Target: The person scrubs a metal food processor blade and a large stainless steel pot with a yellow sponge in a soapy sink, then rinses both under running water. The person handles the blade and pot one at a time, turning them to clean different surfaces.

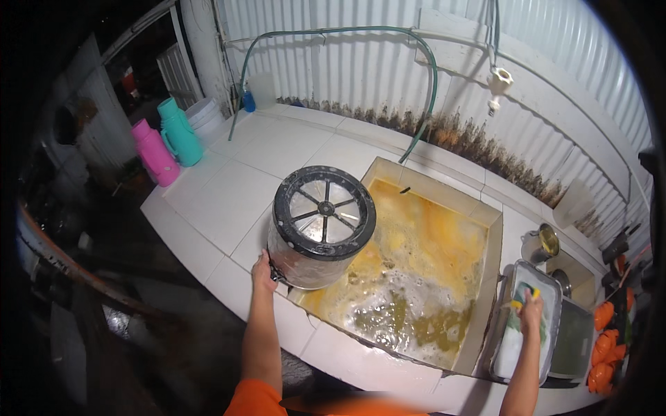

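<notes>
A large metal pot-like vessel with a black spoked base ring facing up rests upside down at the left edge of a sink basin. My left hand is closed on the black handle at its lower left side. The basin holds murky yellowish water with foam. At the right, my right hand grips a green and yellow scrubbing sponge over a rectangular tray of whitish suds. The underside of the vessel is hidden.
Pink and turquoise jugs stand at the counter's left end, near a white bucket. A green hose hangs over the basin. Metal pots sit at the right, beside orange items. The tiled counter has a raised basin rim.
</notes>
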`<state>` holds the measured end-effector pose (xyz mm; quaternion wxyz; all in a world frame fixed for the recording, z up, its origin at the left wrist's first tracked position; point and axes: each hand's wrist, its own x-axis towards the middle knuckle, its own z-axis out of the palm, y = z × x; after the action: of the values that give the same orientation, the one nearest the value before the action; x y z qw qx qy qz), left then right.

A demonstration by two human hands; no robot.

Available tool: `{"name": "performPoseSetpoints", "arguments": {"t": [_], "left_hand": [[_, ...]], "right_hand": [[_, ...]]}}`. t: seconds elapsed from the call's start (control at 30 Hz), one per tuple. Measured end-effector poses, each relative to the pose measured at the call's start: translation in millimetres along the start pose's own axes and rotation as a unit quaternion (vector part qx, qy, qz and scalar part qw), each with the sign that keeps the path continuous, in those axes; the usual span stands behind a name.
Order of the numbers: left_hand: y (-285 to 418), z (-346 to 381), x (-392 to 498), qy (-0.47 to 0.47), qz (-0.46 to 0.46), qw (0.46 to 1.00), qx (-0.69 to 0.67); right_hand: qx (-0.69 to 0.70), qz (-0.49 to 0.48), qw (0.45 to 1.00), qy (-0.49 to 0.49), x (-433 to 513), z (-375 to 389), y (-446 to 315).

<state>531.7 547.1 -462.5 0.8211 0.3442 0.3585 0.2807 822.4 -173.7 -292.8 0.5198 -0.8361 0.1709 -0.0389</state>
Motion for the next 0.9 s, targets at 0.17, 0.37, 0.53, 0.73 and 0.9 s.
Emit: {"name": "performPoseSetpoints", "arguments": {"t": [0.17,0.37,0.53,0.73,0.9], "left_hand": [[41.9,-24.8,83.7,-0.007,-0.024,0.995,0.093],[139.7,25.7,43.5,0.072,0.226,0.916,0.323],[173.3,116.8,-2.4,-0.075,0.308,0.876,0.364],[183.8,127.0,16.1,-0.022,0.290,0.870,0.398],[185.1,123.4,18.6,-0.047,0.320,0.845,0.425]], "right_hand": [[0.108,-0.083,0.964,-0.227,-126.8,176.5,-159.8],[0.148,-0.364,0.848,-0.355,-220.8,383.4,-251.8],[-0.071,-0.536,0.832,-0.126,-310.8,515.1,-290.5],[-0.107,-0.594,0.684,-0.410,-356.4,491.9,-298.8],[-0.243,-0.611,0.663,-0.357,-345.1,478.2,-311.9]]}}
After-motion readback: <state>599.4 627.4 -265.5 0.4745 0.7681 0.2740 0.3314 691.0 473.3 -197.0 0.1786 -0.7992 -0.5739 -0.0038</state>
